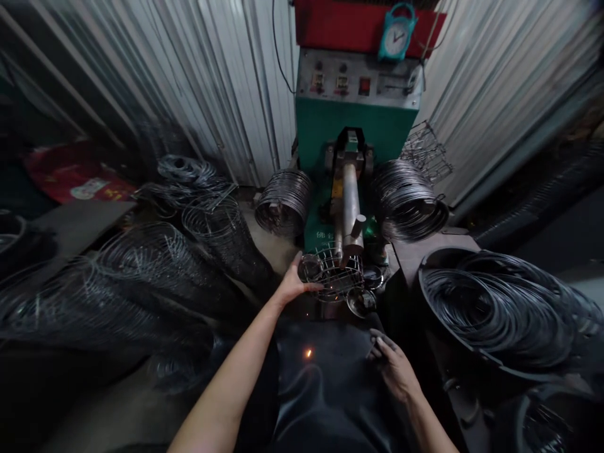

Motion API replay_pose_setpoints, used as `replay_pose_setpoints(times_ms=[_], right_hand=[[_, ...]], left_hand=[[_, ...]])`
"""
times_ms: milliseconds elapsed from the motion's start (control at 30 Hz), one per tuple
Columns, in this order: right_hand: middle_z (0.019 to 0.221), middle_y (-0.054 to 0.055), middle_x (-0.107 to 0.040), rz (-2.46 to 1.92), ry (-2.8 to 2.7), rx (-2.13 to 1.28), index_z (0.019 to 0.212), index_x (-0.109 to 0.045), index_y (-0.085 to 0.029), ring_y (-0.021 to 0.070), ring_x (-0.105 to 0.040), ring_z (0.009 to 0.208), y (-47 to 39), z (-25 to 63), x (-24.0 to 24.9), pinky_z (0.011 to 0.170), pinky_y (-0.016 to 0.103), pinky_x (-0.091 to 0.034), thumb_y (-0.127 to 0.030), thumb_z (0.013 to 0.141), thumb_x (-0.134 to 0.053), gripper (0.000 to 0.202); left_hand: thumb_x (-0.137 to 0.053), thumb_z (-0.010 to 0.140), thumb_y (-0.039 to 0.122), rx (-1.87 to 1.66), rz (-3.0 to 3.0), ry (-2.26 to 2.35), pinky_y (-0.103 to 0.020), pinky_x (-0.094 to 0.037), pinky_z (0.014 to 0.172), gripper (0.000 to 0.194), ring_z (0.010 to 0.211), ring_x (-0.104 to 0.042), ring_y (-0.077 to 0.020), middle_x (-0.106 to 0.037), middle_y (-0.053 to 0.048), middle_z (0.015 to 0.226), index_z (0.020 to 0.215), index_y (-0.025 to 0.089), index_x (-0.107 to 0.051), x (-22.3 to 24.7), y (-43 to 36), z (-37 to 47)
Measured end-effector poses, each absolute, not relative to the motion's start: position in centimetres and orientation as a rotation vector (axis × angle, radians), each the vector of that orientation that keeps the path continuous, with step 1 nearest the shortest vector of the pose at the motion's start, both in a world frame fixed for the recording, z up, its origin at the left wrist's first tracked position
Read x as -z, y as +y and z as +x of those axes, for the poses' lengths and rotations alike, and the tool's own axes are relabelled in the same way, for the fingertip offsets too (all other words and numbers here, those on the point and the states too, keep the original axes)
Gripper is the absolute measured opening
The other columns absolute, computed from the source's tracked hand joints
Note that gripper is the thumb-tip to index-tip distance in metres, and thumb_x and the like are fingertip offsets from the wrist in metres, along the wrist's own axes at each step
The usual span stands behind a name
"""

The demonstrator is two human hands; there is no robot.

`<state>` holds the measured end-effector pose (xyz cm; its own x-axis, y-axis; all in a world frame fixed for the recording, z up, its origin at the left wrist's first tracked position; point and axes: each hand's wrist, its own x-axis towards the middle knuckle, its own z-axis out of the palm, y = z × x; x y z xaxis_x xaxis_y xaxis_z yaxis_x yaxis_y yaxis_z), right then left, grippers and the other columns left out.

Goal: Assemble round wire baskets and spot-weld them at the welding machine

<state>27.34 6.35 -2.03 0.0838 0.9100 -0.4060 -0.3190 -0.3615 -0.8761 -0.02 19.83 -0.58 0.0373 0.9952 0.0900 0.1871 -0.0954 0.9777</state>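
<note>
Below the metal arm of a green machine is a round wire basket. My left hand grips its left side, thumb and fingers around the rim. Small metal rings hang or lie at the basket's right. My right hand is apart from the basket, lower right, over the edge of a black apron; its fingers are curled together, and what they hold, if anything, is too small to tell. An orange spark glows in front of the apron.
Coils of wire rings hang left and right of the machine. Rolled wire mesh lies at the left. A large tub of wire rings stands at the right. A turquoise clock hangs above the control panel.
</note>
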Motion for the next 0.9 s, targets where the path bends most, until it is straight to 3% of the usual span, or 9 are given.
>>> replay_pose_setpoints(times_ms=[67, 233, 367, 567, 667, 767, 900], right_hand=[[0.068, 0.002, -0.062, -1.386, -0.775, -1.403, 0.089, -0.071, -0.020, 0.0121, -0.052, 0.055, 6.3, 27.9, 2.3, 0.054, 0.026, -0.045, -0.046, 0.063, -0.073, 0.037], [0.092, 0.007, -0.069, -1.470, -1.478, -1.007, 0.087, -0.073, -0.024, 0.0257, -0.063, 0.089, 5.9, 29.0, 4.7, 0.080, 0.037, -0.049, -0.044, 0.071, -0.063, 0.028], [0.085, 0.007, -0.070, -1.590, -1.794, -0.908, 0.083, -0.073, -0.029, 0.0293, -0.066, 0.079, 5.1, 29.0, 5.8, 0.069, 0.037, -0.052, -0.040, 0.074, -0.056, 0.022], [0.094, 0.004, -0.069, -1.402, -2.079, -0.846, 0.098, -0.067, -0.030, 0.0240, -0.064, 0.087, 7.6, 26.1, -2.9, 0.075, 0.033, -0.048, -0.026, 0.078, -0.055, 0.024], [0.078, 0.003, -0.069, -1.601, -2.207, -0.713, 0.095, -0.063, -0.026, 0.0237, -0.065, 0.074, 9.7, 23.8, -7.0, 0.062, 0.028, -0.043, -0.018, 0.068, -0.064, 0.028], [0.072, 0.003, -0.067, -1.753, -2.226, -0.548, 0.091, -0.060, -0.023, 0.0218, -0.063, 0.066, 10.6, 21.9, -8.3, 0.055, 0.025, -0.037, -0.016, 0.068, -0.062, 0.024], [0.075, 0.003, -0.067, -1.621, -2.052, -0.454, 0.085, -0.059, -0.022, 0.0189, -0.062, 0.068, 10.3, 21.2, -6.8, 0.059, 0.025, -0.040, -0.019, 0.075, -0.054, 0.012]], left_hand=[[-0.084, 0.047, 0.035, -1.245, 1.287, 1.237, -0.043, -0.033, 0.105, 0.105, 0.122, -0.044, -0.0289, -0.048, -0.012, 0.130, 0.135, 0.019, -0.030, 2.4, 19.2, 0.3], [-0.086, 0.043, 0.029, -1.391, 1.050, 1.111, -0.040, -0.041, 0.099, 0.103, 0.115, -0.051, -0.0267, -0.044, -0.014, 0.131, 0.130, 0.015, -0.033, 3.5, 19.3, 1.2], [-0.085, 0.043, 0.032, -1.326, 1.154, 1.159, -0.041, -0.041, 0.098, 0.103, 0.113, -0.052, -0.0258, -0.048, -0.014, 0.127, 0.130, 0.015, -0.033, 2.0, 18.3, -0.2], [-0.083, 0.044, 0.035, -1.073, 1.828, 1.359, -0.040, -0.036, 0.102, 0.099, 0.118, -0.044, -0.0273, -0.044, -0.013, 0.127, 0.131, 0.016, -0.038, -1.5, 13.8, -0.6], [-0.080, 0.046, 0.033, -0.884, 2.134, 1.460, -0.044, -0.031, 0.103, 0.097, 0.119, -0.040, -0.0294, -0.043, -0.011, 0.127, 0.132, 0.019, -0.038, -3.9, 12.2, 1.0], [-0.076, 0.050, 0.034, -0.790, 2.281, 1.489, -0.046, -0.028, 0.102, 0.092, 0.117, -0.039, -0.0305, -0.045, -0.011, 0.124, 0.133, 0.021, -0.038, -6.0, 11.5, 2.5], [-0.076, 0.049, 0.031, -0.791, 2.277, 1.511, -0.045, -0.027, 0.101, 0.092, 0.117, -0.039, -0.0302, -0.046, -0.012, 0.123, 0.132, 0.019, -0.038, -7.1, 11.2, 3.2]])
